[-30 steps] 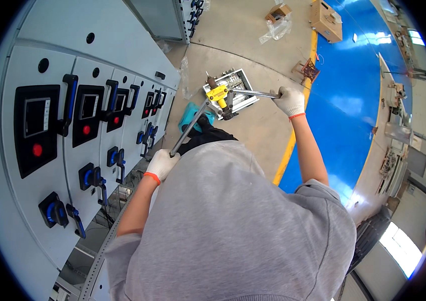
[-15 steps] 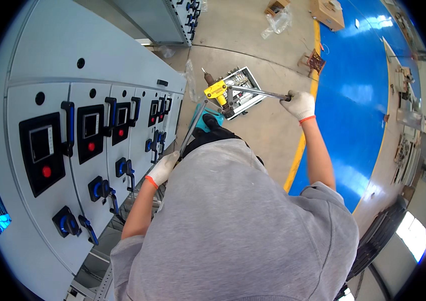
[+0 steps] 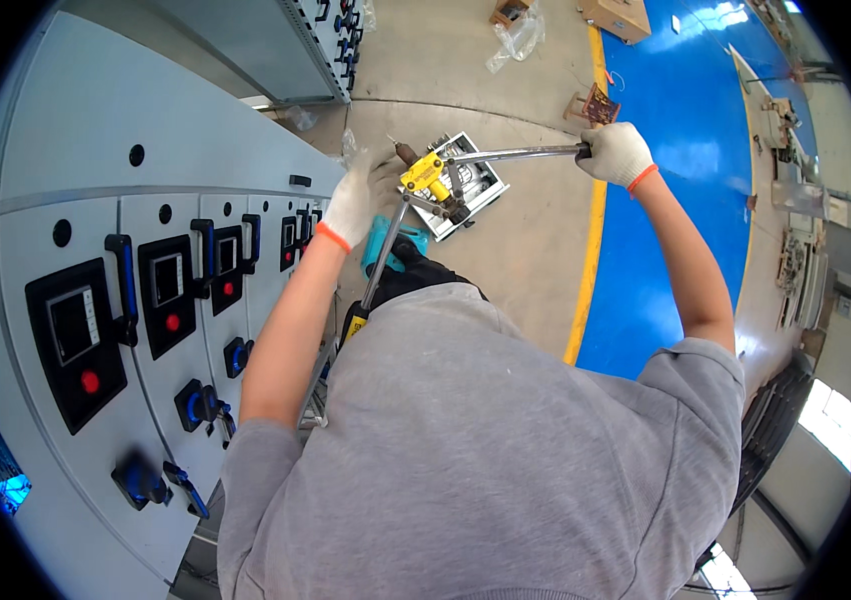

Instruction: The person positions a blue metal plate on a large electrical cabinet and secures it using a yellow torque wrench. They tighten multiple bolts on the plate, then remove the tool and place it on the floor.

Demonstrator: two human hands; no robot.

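Observation:
A yellow lever hand riveter (image 3: 425, 175) with two long metal arms is held in front of me, its dark nose pointing away. In a white glove with an orange cuff, my right hand (image 3: 617, 153) is closed round the black grip of the right arm. The other arm (image 3: 385, 258) runs back toward my body, its yellow-and-black end by my shirt. My left hand (image 3: 353, 203), gloved alike, is off that arm and beside the riveter's head; its fingers are smeared by motion. Beyond the tool lies an open white metal box (image 3: 480, 205) of small parts on the floor.
Grey cabinets (image 3: 75, 120) with handles, displays and red buttons line my left. A teal object (image 3: 377, 245) is by my feet. Cardboard boxes (image 3: 617, 18), a plastic bag (image 3: 517, 38) and a small brown stand (image 3: 597, 105) are farther off. A yellow line (image 3: 593, 240) borders blue flooring.
My left hand has let go of the riveter's left arm and moved forward to its head. My right hand, still gripping, has swung slightly forward. The view has shifted a little.

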